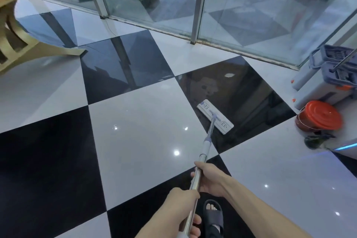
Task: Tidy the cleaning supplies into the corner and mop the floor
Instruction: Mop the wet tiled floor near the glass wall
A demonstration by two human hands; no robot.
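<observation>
Over on the right, against the glass wall (251, 6), the supplies look parked already: a grey mop bucket (328, 81) with its wringer basket on top, and just near of it a red bucket (318, 120), both sitting in the corner. So I'd say the tidying half is pretty much done and we're into the mopping. From the head view, the flat mop head (215, 116) lies flat on a black tile of the checkered floor (135, 131), a bit left of the red bucket, with patchy smears on the tile just beyond it that could be wet streaks or reflections, hard to say. The mop pole (206, 147) runs from there back toward the person. The right hand (210, 178) is wrapped around the pole higher up the shaft, and the left hand (183, 210) is clenched on it nearer the body, so it's a solid two-handed grip. Next move, I reckon, calls for pushing or dragging the head across that black tile and onto the white ones, keeping it flat and not clipping the buckets. Stuff I can't make out: the top end of the pole is cut off at the bottom edge, the mop bucket is cropped by the right edge, there's a dark blob near the red bucket I can't identify, and only one sandalled foot (213, 216) shows.
</observation>
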